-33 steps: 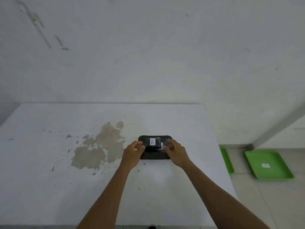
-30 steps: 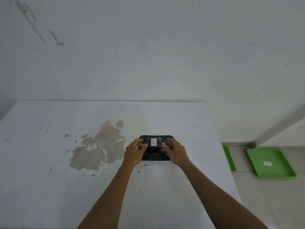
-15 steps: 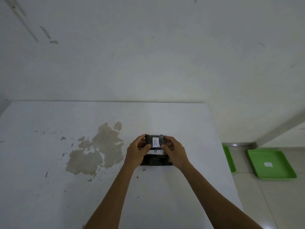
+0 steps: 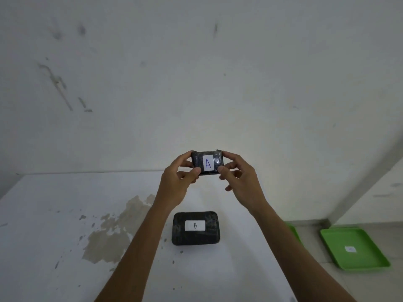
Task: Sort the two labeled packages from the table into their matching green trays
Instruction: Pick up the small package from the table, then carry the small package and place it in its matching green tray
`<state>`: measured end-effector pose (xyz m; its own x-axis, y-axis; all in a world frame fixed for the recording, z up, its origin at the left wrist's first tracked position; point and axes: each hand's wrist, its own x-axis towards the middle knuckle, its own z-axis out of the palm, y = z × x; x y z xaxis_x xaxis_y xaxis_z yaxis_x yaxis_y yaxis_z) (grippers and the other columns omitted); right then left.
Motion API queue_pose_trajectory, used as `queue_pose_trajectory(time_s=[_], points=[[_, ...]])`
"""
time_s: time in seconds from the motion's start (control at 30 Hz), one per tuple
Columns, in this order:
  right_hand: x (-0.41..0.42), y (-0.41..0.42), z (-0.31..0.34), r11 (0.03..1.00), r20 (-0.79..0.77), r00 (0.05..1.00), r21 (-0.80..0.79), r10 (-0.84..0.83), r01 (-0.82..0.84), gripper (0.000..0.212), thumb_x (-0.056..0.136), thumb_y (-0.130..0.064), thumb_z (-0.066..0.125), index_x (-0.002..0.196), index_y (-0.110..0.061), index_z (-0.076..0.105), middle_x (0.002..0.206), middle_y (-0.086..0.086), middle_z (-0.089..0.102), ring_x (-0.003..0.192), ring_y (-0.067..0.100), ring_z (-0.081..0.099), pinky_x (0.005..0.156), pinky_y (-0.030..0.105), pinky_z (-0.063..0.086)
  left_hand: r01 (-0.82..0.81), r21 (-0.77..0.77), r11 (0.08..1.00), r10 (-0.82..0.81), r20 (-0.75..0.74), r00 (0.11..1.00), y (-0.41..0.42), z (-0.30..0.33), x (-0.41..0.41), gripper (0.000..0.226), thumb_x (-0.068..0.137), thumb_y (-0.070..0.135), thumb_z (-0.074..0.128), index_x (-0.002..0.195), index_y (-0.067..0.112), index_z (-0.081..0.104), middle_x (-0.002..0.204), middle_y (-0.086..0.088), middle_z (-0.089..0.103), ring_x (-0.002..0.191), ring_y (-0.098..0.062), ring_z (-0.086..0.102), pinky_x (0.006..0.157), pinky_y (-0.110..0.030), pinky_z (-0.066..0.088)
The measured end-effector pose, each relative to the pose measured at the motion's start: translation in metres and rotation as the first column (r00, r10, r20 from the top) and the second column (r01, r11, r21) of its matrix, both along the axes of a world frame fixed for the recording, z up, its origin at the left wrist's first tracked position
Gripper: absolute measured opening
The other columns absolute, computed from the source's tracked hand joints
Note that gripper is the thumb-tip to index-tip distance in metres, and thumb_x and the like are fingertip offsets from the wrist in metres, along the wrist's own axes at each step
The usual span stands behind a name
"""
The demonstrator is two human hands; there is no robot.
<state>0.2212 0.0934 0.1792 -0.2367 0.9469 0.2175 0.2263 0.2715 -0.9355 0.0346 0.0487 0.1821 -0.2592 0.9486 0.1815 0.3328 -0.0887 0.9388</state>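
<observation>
A small black package with a white label "A" [image 4: 207, 163] is held up in the air in front of the wall. My left hand [image 4: 177, 182] pinches its left end and my right hand [image 4: 238, 179] pinches its right end. Below them a larger black package labelled "B" [image 4: 195, 228] lies flat on the white table [image 4: 43, 247]. On the floor to the right lies a green tray [image 4: 353, 248] with a small white label in its middle. A second green tray [image 4: 294, 233] shows only as a strip behind the table's right edge and my right forearm.
The table has a large brown stain [image 4: 113, 232] left of package B. Its right edge runs close to the trays. A white wall stands directly behind the table, and tiled floor [image 4: 370, 284] lies to the right.
Both hands lifted package A off package B and raised it well above the table. Package B, hidden under it before, now lies uncovered.
</observation>
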Motion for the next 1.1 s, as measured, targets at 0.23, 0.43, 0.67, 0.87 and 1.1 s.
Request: queue_pose_trajectory(time_s=[0.23, 0.43, 0.67, 0.87, 1.1], points=[[0.016, -0.015, 0.029, 0.998, -0.041, 0.999, 0.053, -0.016, 0.018, 0.041, 0.095, -0.026, 0.061, 0.135, -0.03, 0.055, 0.097, 0.003, 0.067, 0.083, 0.019, 0.069, 0.058, 0.033, 0.06, 0.026, 0.083, 0.996, -0.024, -0.023, 0.999, -0.013, 0.034, 0.014, 0.053, 0.089, 0.023, 0.064, 0.14, 0.022, 0.048, 0.115, 0.0, 0.063, 0.088, -0.022, 0.071, 0.074, -0.021, 0.06], [0.041, -0.031, 0.022, 0.998, -0.056, 0.997, 0.016, -0.061, 0.062, 0.041, 0.094, -0.026, 0.061, 0.134, -0.03, 0.056, 0.096, 0.002, 0.067, 0.084, 0.019, 0.069, 0.059, 0.033, 0.061, 0.068, 0.054, 0.996, -0.066, -0.029, 0.997, -0.019, 0.029, 0.039, 0.052, 0.089, 0.024, 0.065, 0.138, 0.024, 0.049, 0.112, 0.002, 0.065, 0.084, -0.019, 0.072, 0.073, -0.022, 0.06], [0.127, -0.044, -0.007, 0.99, -0.086, 0.988, -0.077, -0.126, 0.119, 0.037, 0.093, -0.023, 0.062, 0.129, -0.033, 0.06, 0.092, 0.003, 0.065, 0.085, 0.025, 0.071, 0.056, 0.034, 0.06, 0.134, -0.003, 0.991, -0.134, 0.008, 0.991, -0.023, -0.004, 0.126, 0.049, 0.089, 0.027, 0.065, 0.136, 0.028, 0.049, 0.109, 0.006, 0.065, 0.083, -0.017, 0.072, 0.073, -0.024, 0.061], [0.248, -0.045, -0.035, 0.971, -0.067, 0.981, -0.17, -0.179, 0.166, 0.037, 0.092, -0.022, 0.064, 0.126, -0.035, 0.061, 0.092, 0.008, 0.065, 0.086, 0.027, 0.071, 0.053, 0.034, 0.058, 0.186, -0.064, 0.98, -0.182, 0.066, 0.981, -0.015, -0.038, 0.246, 0.046, 0.087, 0.026, 0.067, 0.131, 0.026, 0.055, 0.105, 0.004, 0.067, 0.077, -0.02, 0.072, 0.076, -0.037, 0.062], [0.365, -0.03, -0.06, 0.961, -0.015, 0.985, -0.221, -0.173, 0.166, 0.037, 0.092, -0.022, 0.063, 0.127, -0.033, 0.061, 0.091, 0.007, 0.065, 0.085, 0.027, 0.072, 0.053, 0.031, 0.055, 0.167, -0.088, 0.982, -0.154, 0.132, 0.979, -0.001, -0.07, 0.366, 0.046, 0.087, 0.024, 0.067, 0.132, 0.025, 0.055, 0.103, 0.001, 0.067, 0.083, -0.01, 0.071, 0.067, -0.019, 0.056]])
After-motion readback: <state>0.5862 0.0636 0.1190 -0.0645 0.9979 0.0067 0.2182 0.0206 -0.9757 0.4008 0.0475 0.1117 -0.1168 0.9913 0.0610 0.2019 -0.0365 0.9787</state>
